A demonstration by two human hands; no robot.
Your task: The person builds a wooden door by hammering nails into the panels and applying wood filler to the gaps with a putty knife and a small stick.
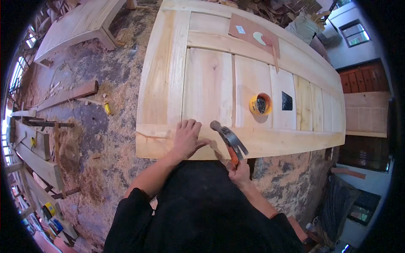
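A large unfinished wooden door (211, 80) lies flat in front of me. My left hand (187, 138) rests flat on the door's near rail, fingers spread, thumb pointing right. My right hand (237, 172) grips the orange handle of a claw hammer (229, 139); its metal head hangs just above the rail, right beside my left thumb. A yellow tub (260, 104) holding dark small pieces stands on a panel beyond the hammer. Whether a nail sits under my left hand is hidden.
A small black square (287, 100) lies right of the tub. A brown sheet (253, 31) and a pencil (275, 57) rest at the door's far end. Sawdust covers the floor (97, 126); planks (67, 96) and a wooden bench (78, 25) lie left.
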